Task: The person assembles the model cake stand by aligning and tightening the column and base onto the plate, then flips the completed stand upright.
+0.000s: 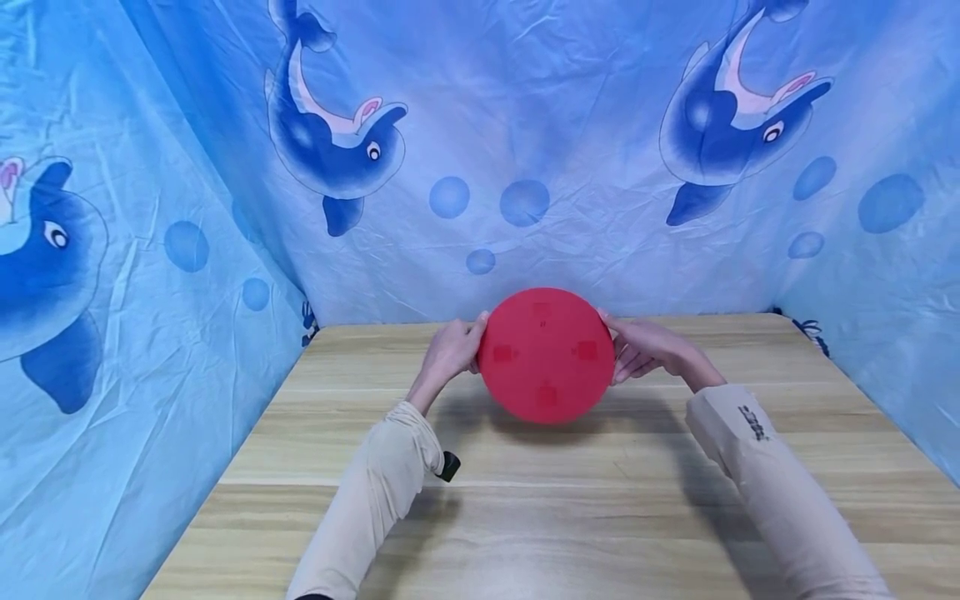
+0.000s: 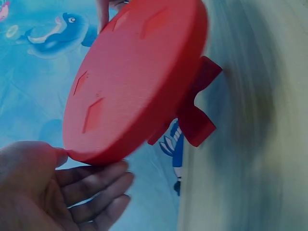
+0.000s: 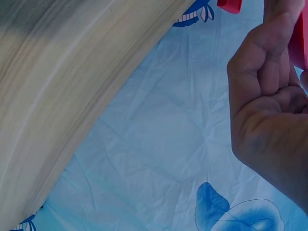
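Both hands hold a round red stool [image 1: 545,358] by opposite sides of its rim, tilted above the wooden table. Its flat face, turned towards me, bears several square marks. Flared red legs [image 2: 196,126] stick out behind the disc in the left wrist view. My left hand [image 1: 450,352] pinches the left edge, thumb at the rim and fingers underneath. On the opposite edge, my right hand [image 1: 648,346] grips with the thumb near the top and the other fingers curled lower. Only a sliver of the red disc [image 3: 299,45] shows in the right wrist view, partly hidden by that hand.
The wooden table [image 1: 525,517] spreads beneath the arms, with shadows on it. Blue cloth [image 1: 450,117] printed with dolphins and bubbles hangs behind the table and along both sides. A small black item [image 1: 448,466] sits at the left sleeve's wrist.
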Action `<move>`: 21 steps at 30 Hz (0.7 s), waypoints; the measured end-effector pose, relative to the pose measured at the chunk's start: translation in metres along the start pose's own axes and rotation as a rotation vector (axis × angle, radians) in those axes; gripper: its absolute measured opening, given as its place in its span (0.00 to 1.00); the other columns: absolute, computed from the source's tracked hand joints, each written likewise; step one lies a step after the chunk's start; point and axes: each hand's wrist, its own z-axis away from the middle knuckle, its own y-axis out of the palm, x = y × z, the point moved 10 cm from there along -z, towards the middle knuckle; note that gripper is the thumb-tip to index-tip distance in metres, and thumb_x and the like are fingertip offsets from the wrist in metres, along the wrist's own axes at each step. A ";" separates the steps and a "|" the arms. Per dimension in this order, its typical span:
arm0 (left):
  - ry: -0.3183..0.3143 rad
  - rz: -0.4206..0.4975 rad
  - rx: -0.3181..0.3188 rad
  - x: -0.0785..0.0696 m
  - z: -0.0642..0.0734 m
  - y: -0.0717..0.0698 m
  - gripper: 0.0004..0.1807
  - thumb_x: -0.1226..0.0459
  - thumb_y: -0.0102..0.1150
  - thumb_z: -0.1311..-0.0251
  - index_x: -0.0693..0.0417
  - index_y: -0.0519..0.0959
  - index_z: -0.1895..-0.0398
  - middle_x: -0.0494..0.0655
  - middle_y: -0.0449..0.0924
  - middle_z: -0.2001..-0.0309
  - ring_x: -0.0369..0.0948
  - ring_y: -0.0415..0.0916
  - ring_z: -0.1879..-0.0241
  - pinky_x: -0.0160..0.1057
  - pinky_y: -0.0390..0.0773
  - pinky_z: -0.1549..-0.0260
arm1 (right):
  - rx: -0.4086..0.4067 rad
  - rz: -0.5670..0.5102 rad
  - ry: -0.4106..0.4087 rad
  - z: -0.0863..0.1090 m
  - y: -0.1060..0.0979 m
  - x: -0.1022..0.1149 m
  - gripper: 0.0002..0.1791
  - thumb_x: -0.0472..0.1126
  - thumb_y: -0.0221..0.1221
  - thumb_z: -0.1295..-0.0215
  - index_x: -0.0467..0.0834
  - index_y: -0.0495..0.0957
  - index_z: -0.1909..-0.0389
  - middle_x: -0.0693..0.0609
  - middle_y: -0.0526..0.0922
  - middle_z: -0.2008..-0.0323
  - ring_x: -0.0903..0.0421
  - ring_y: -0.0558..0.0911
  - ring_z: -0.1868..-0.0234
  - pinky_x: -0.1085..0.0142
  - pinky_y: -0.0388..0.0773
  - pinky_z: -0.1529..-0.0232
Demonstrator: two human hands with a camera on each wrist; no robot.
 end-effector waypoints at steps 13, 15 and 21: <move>-0.008 0.112 -0.049 0.013 -0.004 0.008 0.32 0.49 0.47 0.20 0.54 0.77 0.86 0.48 0.79 0.87 0.42 0.80 0.85 0.34 0.68 0.87 | -0.022 -0.075 0.002 -0.010 0.000 -0.013 0.31 0.58 0.46 0.18 0.37 0.82 0.68 0.46 0.87 0.75 0.58 0.86 0.76 0.69 0.82 0.72; -0.023 0.122 -0.041 0.016 -0.005 0.010 0.32 0.50 0.48 0.20 0.54 0.76 0.86 0.49 0.79 0.86 0.41 0.80 0.85 0.33 0.71 0.86 | -0.028 -0.080 0.001 -0.011 0.000 -0.014 0.30 0.58 0.47 0.18 0.38 0.82 0.69 0.46 0.87 0.75 0.58 0.86 0.76 0.69 0.82 0.72; -0.044 0.129 -0.034 0.020 -0.008 0.012 0.31 0.50 0.48 0.20 0.53 0.75 0.86 0.49 0.79 0.86 0.40 0.80 0.85 0.33 0.73 0.84 | -0.053 -0.091 0.014 -0.015 0.000 -0.017 0.28 0.56 0.48 0.19 0.40 0.83 0.71 0.48 0.86 0.77 0.58 0.86 0.76 0.69 0.82 0.71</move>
